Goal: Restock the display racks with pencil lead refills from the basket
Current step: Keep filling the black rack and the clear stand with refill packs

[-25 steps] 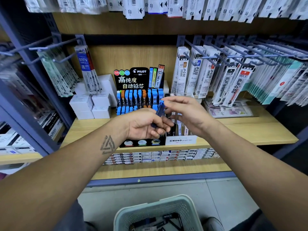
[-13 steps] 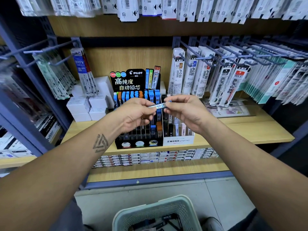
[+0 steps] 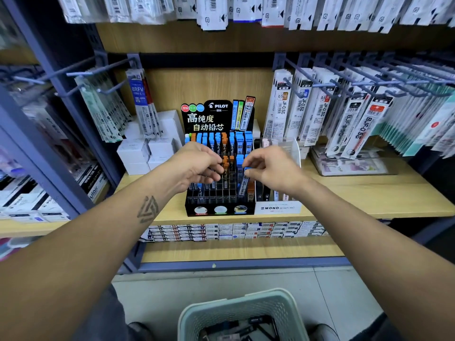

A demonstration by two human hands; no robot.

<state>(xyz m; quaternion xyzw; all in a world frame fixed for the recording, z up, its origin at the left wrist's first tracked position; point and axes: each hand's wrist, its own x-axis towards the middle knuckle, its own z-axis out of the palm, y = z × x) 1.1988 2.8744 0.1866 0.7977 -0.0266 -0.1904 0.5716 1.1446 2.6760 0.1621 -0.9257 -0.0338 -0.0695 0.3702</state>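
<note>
Stationery shelf [image 3: 344, 193], black rack [image 3: 219, 193] | right hand [image 3: 273, 168] nearest, pinched on blue-capped refill [image 3: 245, 179], upright over right-end slot | left hand [image 3: 197, 166] curled, contents unclear.

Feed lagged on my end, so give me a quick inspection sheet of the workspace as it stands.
Surface: wooden shelf, bare at the right front.
Job's things: black lead rack with several front slots empty; blue-capped refill going in at its right side; basket on the floor, some packs left inside.
Clutter: white boxes left of the rack; pen refill packs on hooks.
Grippers: right hand pinches the refill; left hand curled at the rack, contents unclear.
Cables: nothing seen.
Surroundings: box row on the lower shelf.
</note>
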